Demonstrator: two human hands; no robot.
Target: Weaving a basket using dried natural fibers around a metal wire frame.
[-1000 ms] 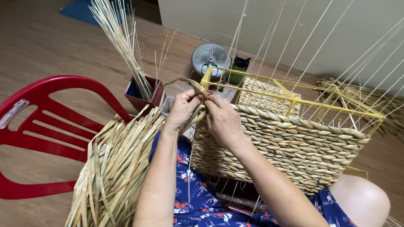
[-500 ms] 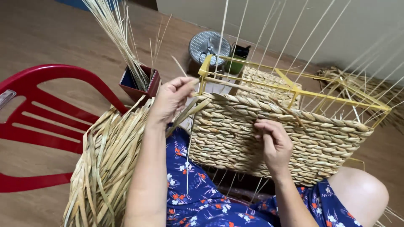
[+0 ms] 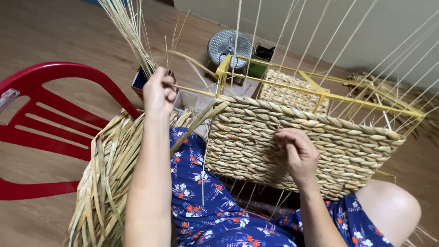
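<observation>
Now left hand (image 3: 158,91) raised higher, gripping a straw strand (image 3: 196,89), right hand (image 3: 297,153) still spread open on woven basket (image 3: 256,137).

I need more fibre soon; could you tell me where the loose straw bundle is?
The loose straw bundle lies beside the person's left knee, between the red chair and woven basket.
</observation>
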